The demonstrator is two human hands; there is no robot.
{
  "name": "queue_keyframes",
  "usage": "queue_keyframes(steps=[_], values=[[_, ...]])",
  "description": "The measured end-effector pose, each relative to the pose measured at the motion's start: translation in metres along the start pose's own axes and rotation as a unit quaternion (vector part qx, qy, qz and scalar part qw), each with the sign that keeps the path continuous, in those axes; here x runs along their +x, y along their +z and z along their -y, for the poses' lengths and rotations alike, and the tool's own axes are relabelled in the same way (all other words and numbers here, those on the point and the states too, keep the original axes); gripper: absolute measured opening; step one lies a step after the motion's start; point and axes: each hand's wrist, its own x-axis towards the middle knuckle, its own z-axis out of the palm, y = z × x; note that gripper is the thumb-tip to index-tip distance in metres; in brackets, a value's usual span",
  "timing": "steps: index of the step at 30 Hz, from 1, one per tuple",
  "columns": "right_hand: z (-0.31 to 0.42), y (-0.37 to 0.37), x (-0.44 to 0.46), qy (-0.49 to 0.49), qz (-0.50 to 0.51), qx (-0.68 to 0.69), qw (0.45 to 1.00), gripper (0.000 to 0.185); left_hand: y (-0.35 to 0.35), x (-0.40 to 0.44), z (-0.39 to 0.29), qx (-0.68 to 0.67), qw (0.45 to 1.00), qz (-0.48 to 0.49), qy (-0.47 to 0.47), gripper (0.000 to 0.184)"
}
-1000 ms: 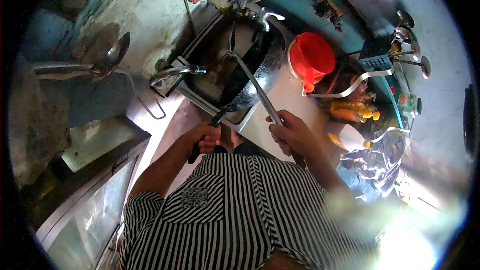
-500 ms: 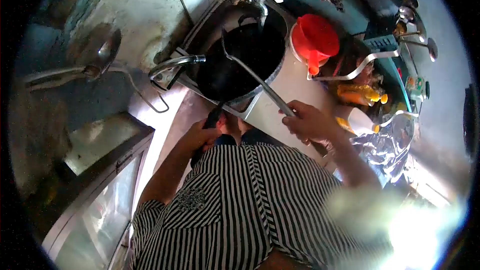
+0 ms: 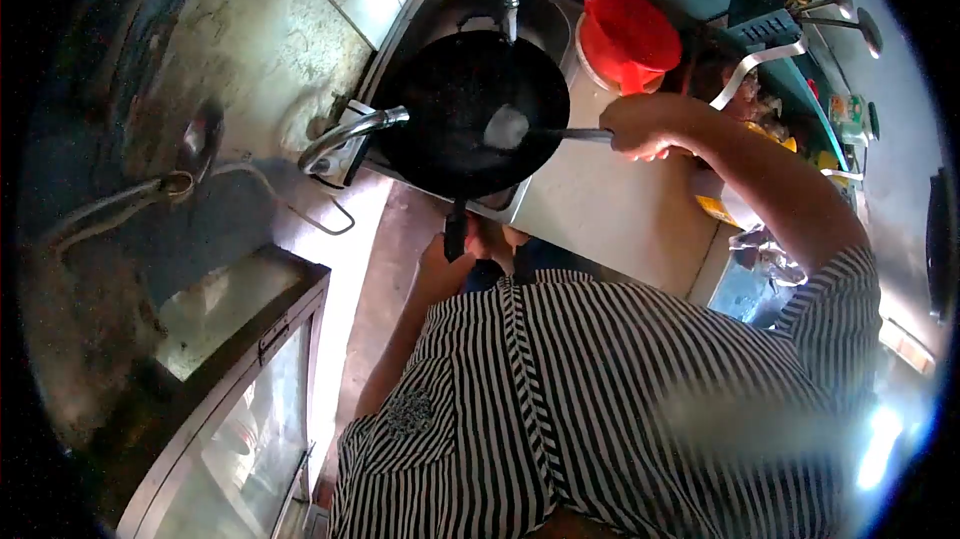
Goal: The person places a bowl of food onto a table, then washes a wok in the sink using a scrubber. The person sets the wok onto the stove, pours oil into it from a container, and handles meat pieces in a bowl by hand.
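A black wok (image 3: pixel 430 129) rests over the metal sink (image 3: pixel 545 19), beneath the tap (image 3: pixel 510 14). My left hand (image 3: pixel 442 264) is closed around the wok's black handle (image 3: pixel 456 227) at the near side. My right hand (image 3: pixel 640 129) grips the metal handle of a spatula (image 3: pixel 575 135), its arm stretched out to the right of the wok. The spatula's pale, shiny head lies inside the wok, near the middle. The dark interior hides whatever else may be in it.
A second curved spout (image 3: pixel 350 134) reaches over the wok's left edge. On the pale counter (image 3: pixel 600 199) stands a red plastic jug (image 3: pixel 628 39). Ladles (image 3: pixel 830 4) hang at the upper right. A glass-fronted cabinet (image 3: pixel 240 419) stands lower left.
The wok has levelled from a steep tilt, showing its inside. My right hand has moved up and right, bringing the spatula sideways into the wok. My left hand keeps its hold.
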Motion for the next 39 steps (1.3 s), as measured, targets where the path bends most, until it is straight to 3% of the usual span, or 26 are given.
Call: queue_keyframes(steps=[2,3,5,6,8,12,14,15,19,22,24,25,27,28,30,35,37,39], values=[[0.001,-0.007,0.030,-0.007,-0.007,-0.161,0.987,0.029,0.002,-0.002,-0.005,-0.005,1.000,-0.002,-0.014,0.040],[0.000,-0.003,0.046,-0.008,-0.008,-0.166,0.986,0.029,0.002,-0.004,-0.010,-0.010,1.000,0.000,-0.027,0.040],[-0.003,0.009,0.076,-0.016,-0.257,-0.093,0.962,0.039,0.005,-0.005,-0.014,-0.017,0.999,-0.004,-0.029,0.039],[0.000,0.011,0.081,-0.018,-0.257,-0.098,0.961,0.039,0.005,-0.007,-0.020,-0.019,0.999,-0.005,-0.029,0.039],[0.005,0.017,0.089,-0.029,-0.368,0.002,0.929,0.047,0.002,-0.014,-0.034,-0.019,0.999,-0.009,-0.025,0.039],[-0.010,0.027,0.094,-0.064,-0.331,0.041,0.941,0.047,0.001,-0.007,-0.028,-0.019,0.998,0.010,-0.061,0.040],[-0.025,0.027,0.072,-0.109,-0.271,-0.035,0.956,0.059,0.002,-0.007,-0.032,-0.016,0.998,0.004,-0.063,0.039],[-0.039,0.032,0.062,-0.132,-0.310,-0.062,0.939,0.055,0.002,-0.007,-0.034,-0.015,0.998,-0.005,-0.066,0.039],[-0.033,0.022,-0.029,-0.032,-0.360,-0.155,0.920,0.045,0.002,0.017,0.006,0.037,0.999,-0.030,0.017,0.039],[-0.052,0.045,-0.058,0.008,-0.452,-0.084,0.888,0.039,-0.006,0.011,-0.003,-0.031,0.999,0.005,0.022,0.041],[-0.070,0.074,-0.057,-0.073,-0.535,0.091,0.836,0.039,-0.009,0.017,0.007,-0.010,0.999,0.023,-0.036,0.043],[-0.072,0.090,-0.046,-0.073,-0.541,0.089,0.833,0.039,-0.009,0.014,0.003,-0.008,0.999,0.020,-0.030,0.043],[-0.073,0.118,-0.025,-0.096,-0.599,0.267,0.749,0.037,-0.010,0.009,-0.010,0.010,1.000,0.016,0.024,0.037],[-0.062,0.119,-0.028,-0.099,-0.603,0.266,0.746,0.037,-0.010,0.005,-0.021,0.012,0.999,0.012,0.027,0.037],[-0.030,0.114,-0.026,-0.010,-0.540,0.482,0.690,0.037,-0.012,-0.004,-0.039,-0.005,0.999,0.035,0.017,0.015],[-0.035,0.127,-0.015,-0.003,-0.507,0.434,0.744,0.030,-0.018,-0.012,-0.061,-0.063,0.995,0.069,-0.040,0.013],[-0.031,0.148,-0.015,-0.043,-0.550,0.345,0.759,0.029,-0.018,-0.013,-0.057,-0.091,0.991,0.078,-0.061,0.014],[-0.015,0.160,-0.032,-0.041,-0.522,0.382,0.762,0.030,-0.018,-0.011,-0.060,-0.132,0.984,0.108,-0.053,0.013]])
